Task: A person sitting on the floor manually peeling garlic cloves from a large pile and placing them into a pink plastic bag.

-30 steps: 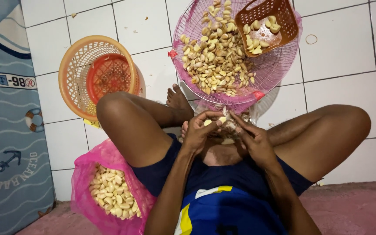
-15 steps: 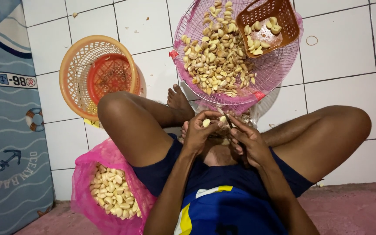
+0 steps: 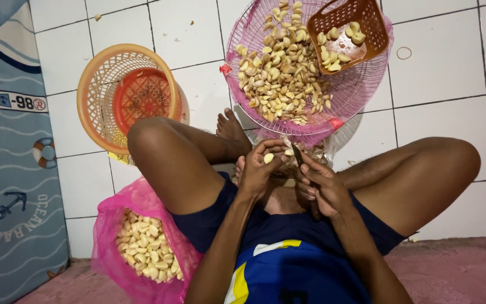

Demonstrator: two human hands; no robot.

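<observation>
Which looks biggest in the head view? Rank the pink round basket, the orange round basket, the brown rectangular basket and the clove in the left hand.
1. pink round basket
2. orange round basket
3. brown rectangular basket
4. clove in the left hand

The pink one partly leaves the frame, so its lead is approximate.

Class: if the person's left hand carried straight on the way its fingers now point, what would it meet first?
Probably the right hand, close across from the left hand holding a garlic clove; depth is unclear.

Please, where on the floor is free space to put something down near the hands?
Bare white tiles lie right of the pink round basket, above the knee; only a small ring is there. Another bare patch lies between the orange basket and the pink one. Around both hands, left hand and right hand, it is crowded.
</observation>
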